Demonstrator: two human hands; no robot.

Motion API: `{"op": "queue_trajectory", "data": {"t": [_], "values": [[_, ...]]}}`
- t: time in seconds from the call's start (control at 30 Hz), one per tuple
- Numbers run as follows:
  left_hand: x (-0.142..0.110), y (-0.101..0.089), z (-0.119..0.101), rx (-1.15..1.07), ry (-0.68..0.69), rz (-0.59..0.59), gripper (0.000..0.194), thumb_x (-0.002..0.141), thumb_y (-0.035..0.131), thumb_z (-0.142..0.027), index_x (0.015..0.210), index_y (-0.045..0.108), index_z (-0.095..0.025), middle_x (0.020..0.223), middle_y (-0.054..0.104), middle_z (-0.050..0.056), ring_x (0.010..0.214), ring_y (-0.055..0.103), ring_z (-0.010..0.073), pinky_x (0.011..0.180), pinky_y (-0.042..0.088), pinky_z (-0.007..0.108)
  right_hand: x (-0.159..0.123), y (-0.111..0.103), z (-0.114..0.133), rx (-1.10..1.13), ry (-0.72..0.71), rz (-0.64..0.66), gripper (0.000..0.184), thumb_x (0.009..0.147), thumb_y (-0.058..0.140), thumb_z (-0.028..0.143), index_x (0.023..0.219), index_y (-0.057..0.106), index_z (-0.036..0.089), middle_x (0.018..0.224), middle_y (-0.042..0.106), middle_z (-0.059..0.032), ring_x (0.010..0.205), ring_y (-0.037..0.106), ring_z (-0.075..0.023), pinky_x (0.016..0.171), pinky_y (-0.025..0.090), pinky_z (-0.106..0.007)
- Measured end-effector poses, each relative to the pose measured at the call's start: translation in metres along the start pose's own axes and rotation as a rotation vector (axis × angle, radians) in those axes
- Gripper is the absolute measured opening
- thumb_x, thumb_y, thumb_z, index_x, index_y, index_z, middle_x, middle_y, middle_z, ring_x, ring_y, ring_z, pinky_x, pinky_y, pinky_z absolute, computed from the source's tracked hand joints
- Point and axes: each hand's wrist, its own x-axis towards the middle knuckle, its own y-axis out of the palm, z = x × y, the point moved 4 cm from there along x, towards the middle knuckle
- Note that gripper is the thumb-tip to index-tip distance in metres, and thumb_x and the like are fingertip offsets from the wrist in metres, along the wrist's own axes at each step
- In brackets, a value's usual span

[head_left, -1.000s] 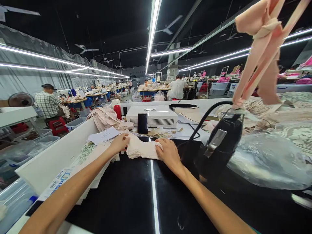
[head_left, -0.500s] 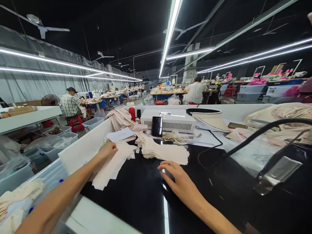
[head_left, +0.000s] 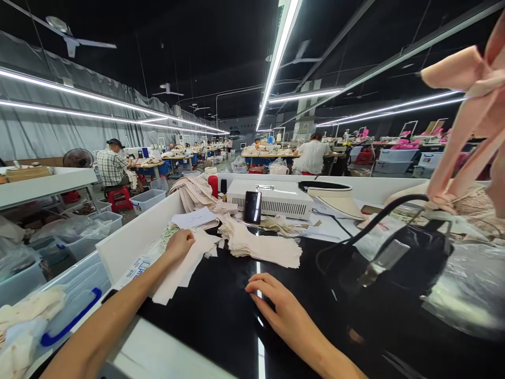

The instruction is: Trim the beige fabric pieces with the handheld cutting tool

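Note:
My left hand [head_left: 180, 246] is closed over the upper end of a fanned pile of cream fabric pieces [head_left: 185, 276], fingertips pinched at the top piece. Farther in and to the right, a second stack of cream fabric pieces [head_left: 262, 246] lies on the black tabletop [head_left: 213, 321], touched by neither hand. My right hand [head_left: 278, 302] hovers low over or rests on the tabletop, its fingers loosely bent and apart, with nothing in it. Green stringy material [head_left: 168, 236] and a white paper [head_left: 193, 217] lie beside my left hand.
A phone [head_left: 253, 207] leans on a white metal box [head_left: 272, 197]. Behind stand a red thread cone [head_left: 213, 185] and a sun visor [head_left: 335, 197]. On the right are a black device [head_left: 418, 252] with a cable, hanging pink ribbon [head_left: 453, 131] and a plastic bag [head_left: 469, 289]. Co-workers sit farther off.
Both hands have left the far fabric stack. My left hand went to the left pile; my right hand came back toward me and is now lower. The view turned slightly.

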Motion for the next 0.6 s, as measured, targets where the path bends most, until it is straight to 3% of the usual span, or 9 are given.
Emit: {"op": "queue_trajectory", "data": {"t": [0.13, 0.27, 0.37, 0.47, 0.53, 0.6], "values": [[-0.007, -0.007, -0.009, -0.216, 0.047, 0.006, 0.034, 0.102, 0.066, -0.036, 0.13, 0.063, -0.017, 0.131, 0.064, 0.011, 0.112, 0.067, 0.0258, 0.095, 0.059, 0.047, -0.005, 0.004, 0.001, 0.056, 0.036, 0.045, 0.02, 0.098, 0.049, 0.023, 0.096, 0.069, 0.026, 0.11, 0.071, -0.0053, 0.1, 0.07, -0.0208, 0.092, 0.057, -0.036], [-0.034, -0.008, -0.032, -0.514, 0.096, 0.082, 0.03, 0.102, 0.066, -0.039, 0.12, 0.065, -0.015, 0.119, 0.067, 0.008, 0.102, 0.068, 0.023, 0.088, 0.059, 0.042, -0.005, 0.003, 0.0, 0.205, 0.144, 0.0, 0.022, 0.095, 0.055, 0.038, 0.107, 0.07, 0.026, 0.112, 0.073, -0.0078, 0.105, 0.069, -0.0251, 0.097, 0.056, -0.041], [-0.07, 0.001, -0.056, -0.763, 0.109, 0.204, 0.028, 0.095, 0.066, -0.044, 0.091, 0.06, -0.016, 0.086, 0.061, 0.001, 0.078, 0.061, 0.0163, 0.072, 0.053, 0.031, -0.002, -0.001, -0.005, 0.371, 0.3, -0.123, 0.051, 0.085, 0.066, 0.055, 0.126, 0.065, 0.024, 0.123, 0.072, -0.0119, 0.116, 0.067, -0.0301, 0.1, 0.056, -0.044], [-0.108, 0.014, -0.084, -0.967, 0.096, 0.4, 0.034, 0.074, 0.067, -0.048, 0.077, 0.048, -0.02, 0.07, 0.047, -0.004, 0.066, 0.05, 0.0126, 0.061, 0.043, 0.024, -0.002, -0.001, -0.007, 0.537, 0.407, -0.169, 0.08, 0.072, 0.076, 0.069, 0.136, 0.061, 0.022, 0.13, 0.07, -0.014, 0.125, 0.064, -0.0328, 0.106, 0.053, -0.045], [-0.127, 0.02, -0.1, -1.053, 0.068, 0.515, 0.033, 0.064, 0.065, -0.045, 0.076, 0.047, -0.021, 0.068, 0.044, -0.005, 0.061, 0.043, 0.011, 0.057, 0.037, 0.023, -0.007, 0.005, -0.006, 0.682, 0.469, -0.093, 0.08, 0.07, 0.077, 0.074, 0.13, 0.067, 0.021, 0.121, 0.075, -0.013, 0.114, 0.07, -0.0319, 0.099, 0.056, -0.042], [-0.139, 0.024, -0.111, -1.108, 0.038, 0.578, 0.032, 0.061, 0.065, -0.042, 0.074, 0.046, -0.021, 0.066, 0.041, -0.006, 0.06, 0.039, 0.0097, 0.055, 0.033, 0.021, -0.016, 0.014, -0.003, 0.828, 0.557, 0.043, 0.073, 0.07, 0.077, 0.075, 0.116, 0.074, 0.019, 0.102, 0.078, -0.0111, 0.091, 0.073, -0.0276, 0.081, 0.058, -0.037]]}}
